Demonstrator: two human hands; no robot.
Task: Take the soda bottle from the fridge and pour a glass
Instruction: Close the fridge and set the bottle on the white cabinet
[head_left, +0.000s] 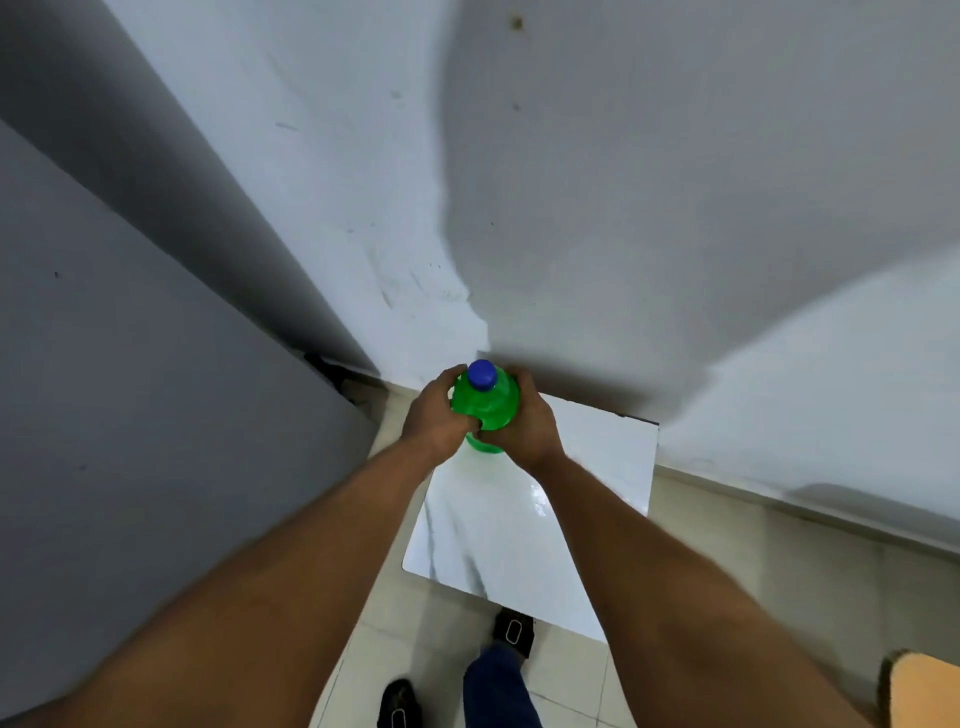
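I hold a green soda bottle (491, 402) with a blue cap (482, 374) upright in front of me, above the far end of a small white table (582, 519). My left hand (434, 415) wraps its left side and my right hand (524, 423) wraps its right side. The cap is on. The bottle's lower part is hidden behind my hands, so I cannot tell whether it rests on the table. No glass is in view.
A grey fridge side (156, 415) fills the left. White walls (571, 208) meet in a corner just behind the table. Below are a tiled floor (727, 571), my feet in dark shoes (511, 631), and an orange-brown object (919, 686) at the lower right.
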